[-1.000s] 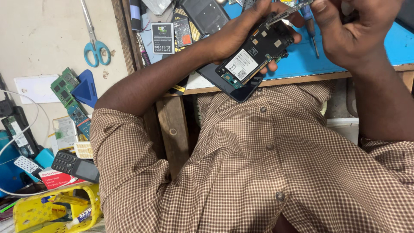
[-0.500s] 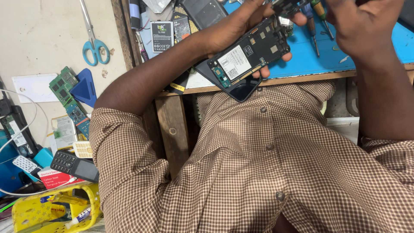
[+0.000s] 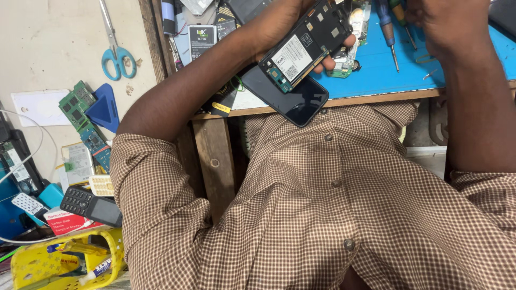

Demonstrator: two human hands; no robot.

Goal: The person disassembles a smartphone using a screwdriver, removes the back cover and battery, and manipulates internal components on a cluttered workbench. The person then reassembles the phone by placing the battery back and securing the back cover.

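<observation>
- Opened phone [image 3: 305, 45] gripped by left hand [image 3: 279, 24], fingers wrapped round; could slip, hit dark phone [image 3: 287, 96] just below.
- Right hand [image 3: 446, 24] fisted, contents can't tell; screwdrivers [image 3: 389, 27] beside it may roll.

Desk with blue work mat

The wooden desk [image 3: 371, 100] carries a blue mat [image 3: 376, 75]. Directly on the mat lie two screwdrivers [image 3: 388, 27], side by side, and a green circuit board [image 3: 344, 62]. A flat black battery [image 3: 201, 40] rests near the desk's left edge.
</observation>
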